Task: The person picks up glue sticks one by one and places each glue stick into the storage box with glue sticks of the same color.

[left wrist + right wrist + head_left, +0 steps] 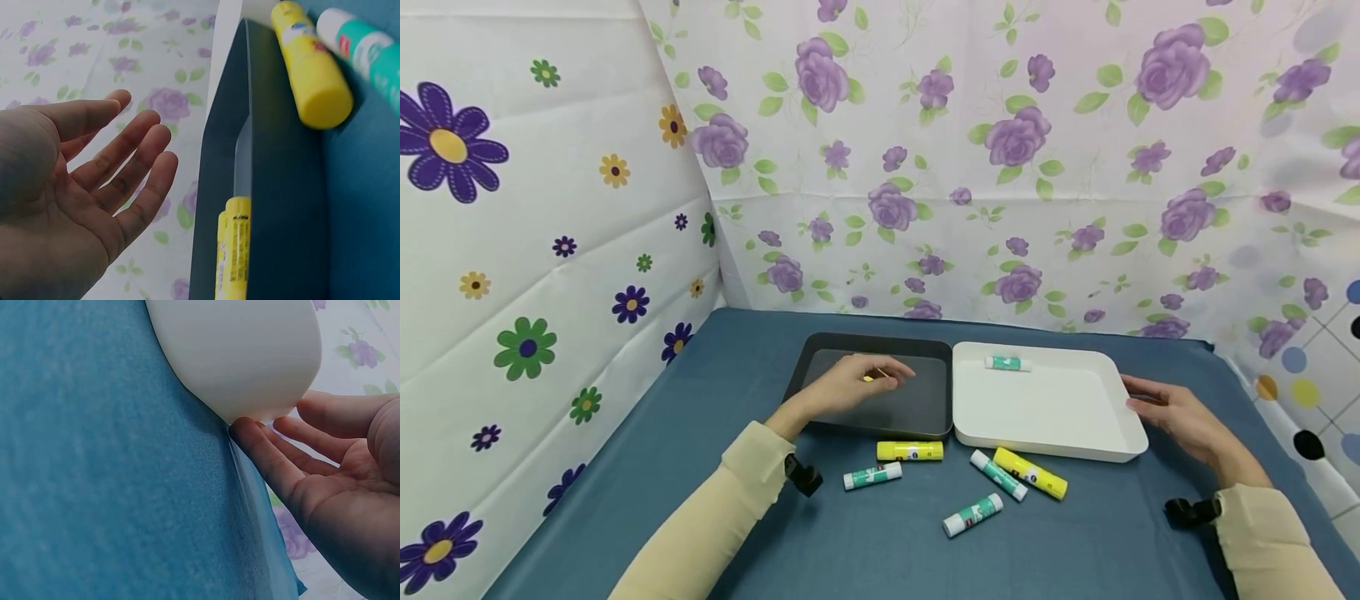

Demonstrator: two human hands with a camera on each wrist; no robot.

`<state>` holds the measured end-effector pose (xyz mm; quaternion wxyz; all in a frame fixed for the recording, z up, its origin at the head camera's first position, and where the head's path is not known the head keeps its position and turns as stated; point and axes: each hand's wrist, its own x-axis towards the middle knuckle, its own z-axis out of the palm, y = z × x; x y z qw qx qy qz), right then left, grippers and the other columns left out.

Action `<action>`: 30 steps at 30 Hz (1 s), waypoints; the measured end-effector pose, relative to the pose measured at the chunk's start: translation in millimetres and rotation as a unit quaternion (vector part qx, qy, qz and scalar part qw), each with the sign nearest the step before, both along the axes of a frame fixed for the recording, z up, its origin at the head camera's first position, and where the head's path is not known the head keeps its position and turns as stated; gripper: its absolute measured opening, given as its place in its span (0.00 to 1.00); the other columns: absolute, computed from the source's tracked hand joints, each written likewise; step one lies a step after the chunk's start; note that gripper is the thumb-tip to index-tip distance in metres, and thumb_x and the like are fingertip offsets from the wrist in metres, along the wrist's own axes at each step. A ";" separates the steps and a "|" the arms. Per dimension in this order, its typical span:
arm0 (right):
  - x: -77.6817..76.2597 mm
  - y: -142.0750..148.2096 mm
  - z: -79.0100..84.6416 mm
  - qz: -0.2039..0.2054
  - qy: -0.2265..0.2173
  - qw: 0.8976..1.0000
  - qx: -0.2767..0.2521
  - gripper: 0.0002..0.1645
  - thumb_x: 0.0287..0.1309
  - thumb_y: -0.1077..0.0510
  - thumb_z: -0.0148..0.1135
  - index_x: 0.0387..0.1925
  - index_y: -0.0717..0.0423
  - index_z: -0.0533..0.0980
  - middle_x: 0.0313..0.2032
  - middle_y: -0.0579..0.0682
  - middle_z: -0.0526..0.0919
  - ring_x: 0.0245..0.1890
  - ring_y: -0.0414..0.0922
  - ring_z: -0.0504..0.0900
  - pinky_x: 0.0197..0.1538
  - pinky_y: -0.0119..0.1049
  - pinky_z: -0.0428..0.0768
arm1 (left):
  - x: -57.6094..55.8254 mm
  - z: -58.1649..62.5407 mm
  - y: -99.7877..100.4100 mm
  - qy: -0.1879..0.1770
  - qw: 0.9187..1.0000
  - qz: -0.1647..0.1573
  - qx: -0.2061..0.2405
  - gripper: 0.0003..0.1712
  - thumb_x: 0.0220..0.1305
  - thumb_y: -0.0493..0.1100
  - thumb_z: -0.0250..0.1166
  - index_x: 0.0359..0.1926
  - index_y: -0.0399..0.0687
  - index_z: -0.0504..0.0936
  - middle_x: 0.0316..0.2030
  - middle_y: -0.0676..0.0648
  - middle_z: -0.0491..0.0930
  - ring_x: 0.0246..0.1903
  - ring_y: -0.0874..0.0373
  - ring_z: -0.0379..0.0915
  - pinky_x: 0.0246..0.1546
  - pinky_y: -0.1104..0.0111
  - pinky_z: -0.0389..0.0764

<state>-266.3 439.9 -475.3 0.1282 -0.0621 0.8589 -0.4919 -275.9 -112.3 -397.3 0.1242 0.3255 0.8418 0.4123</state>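
My left hand (853,385) hovers over the dark tray (917,404), fingers spread and holding nothing. Inside that tray, the left wrist view shows two yellow glue sticks (236,250), mostly hidden from the head view by the hand. To the right, fingertips of my right hand (1180,421) rest against the side of the white tray (1052,408), with the fingers fairly straight. A green and white glue stick (1006,363) lies near the white tray's back edge. The two trays stand side by side.
In front of the trays, on the blue tablecloth (820,542), lie two yellow glue sticks (910,451) and three green and white ones (973,514). Flowered sheets (955,150) hang behind the table and at its left.
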 end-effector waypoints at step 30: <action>0.2 -0.8 1.0 0.003 -0.001 1.000 0.001 0.47 0.79 0.44 0.55 0.82 0.65 0.47 0.78 0.73 0.51 0.75 0.71 0.54 0.49 0.19 0.75 | 73.9 -19.7 41.8 -0.025 0.999 -0.020 0.010 0.18 0.80 0.41 0.59 0.65 0.53 0.82 0.52 0.46 0.85 0.45 0.62 0.80 0.45 0.69 0.81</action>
